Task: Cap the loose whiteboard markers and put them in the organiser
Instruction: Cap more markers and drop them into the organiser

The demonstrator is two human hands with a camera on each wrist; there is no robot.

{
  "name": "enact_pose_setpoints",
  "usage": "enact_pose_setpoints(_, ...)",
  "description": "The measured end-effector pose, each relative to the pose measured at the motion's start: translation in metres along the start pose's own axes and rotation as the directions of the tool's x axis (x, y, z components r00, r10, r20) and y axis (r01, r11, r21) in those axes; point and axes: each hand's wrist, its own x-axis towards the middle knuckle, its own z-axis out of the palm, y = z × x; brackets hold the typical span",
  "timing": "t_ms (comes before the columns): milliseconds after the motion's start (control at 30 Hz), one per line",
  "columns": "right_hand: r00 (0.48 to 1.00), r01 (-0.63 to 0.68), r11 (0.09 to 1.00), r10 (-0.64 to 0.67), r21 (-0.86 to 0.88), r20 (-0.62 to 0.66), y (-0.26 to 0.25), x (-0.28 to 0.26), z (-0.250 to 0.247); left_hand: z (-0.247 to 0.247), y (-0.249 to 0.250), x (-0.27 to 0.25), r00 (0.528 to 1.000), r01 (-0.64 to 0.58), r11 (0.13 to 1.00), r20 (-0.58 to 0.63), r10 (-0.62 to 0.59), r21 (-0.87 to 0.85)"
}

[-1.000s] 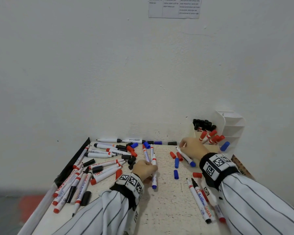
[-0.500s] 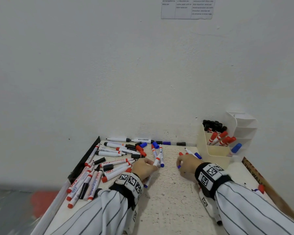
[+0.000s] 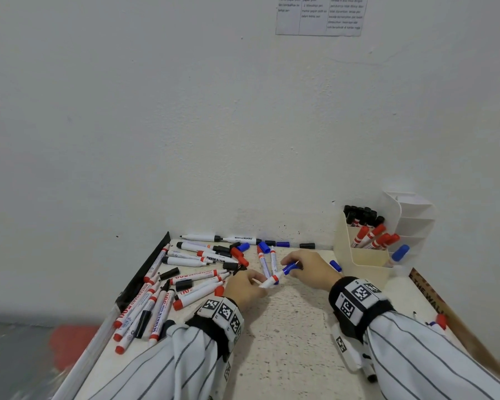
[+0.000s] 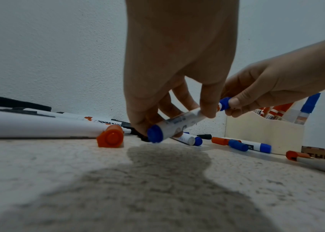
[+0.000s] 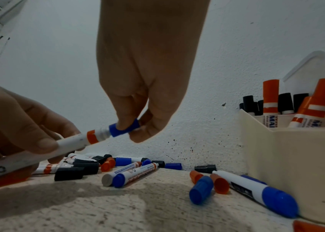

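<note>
My left hand (image 3: 244, 287) grips the barrel of a white marker with a blue end (image 3: 269, 282) (image 4: 174, 125) (image 5: 72, 142), tilted just above the table. My right hand (image 3: 306, 271) pinches a blue cap (image 3: 289, 267) (image 5: 124, 127) (image 4: 224, 103) that sits over the marker's tip, with the ribbed neck showing behind it. The cream organiser (image 3: 358, 256) (image 5: 288, 164) stands at the back right against the wall, holding capped black markers (image 3: 360, 213), red markers (image 3: 375, 236) and one blue marker (image 3: 400, 252).
Loose markers and red, blue and black caps lie in a pile (image 3: 185, 278) on the left and back of the speckled table (image 3: 286, 342). More caps and a blue marker (image 5: 257, 191) lie before the organiser. A white wall backs the table. A black strip (image 3: 145, 272) edges the left.
My right hand left the organiser, picked a blue cap off the table and brought it to the marker tip. My left hand lifted the marker off the table. The view shifted left.
</note>
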Motion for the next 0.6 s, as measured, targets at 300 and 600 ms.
enact_pose_setpoints(300, 0.986, -0.167, 0.985, 0.166, 0.037, 0.013, -0.003, -0.006, 0.008, 0.007, 0.011, -0.01, 0.992, -0.113, 0.993, 0.06, 0.112, 0.026)
enact_pose_setpoints(600, 0.959, -0.284, 0.956, 0.285, 0.075, 0.004, -0.002, -0.011, 0.007, 0.013, 0.016, -0.016, 0.957, -0.277, 0.908, 0.001, 0.291, 0.314)
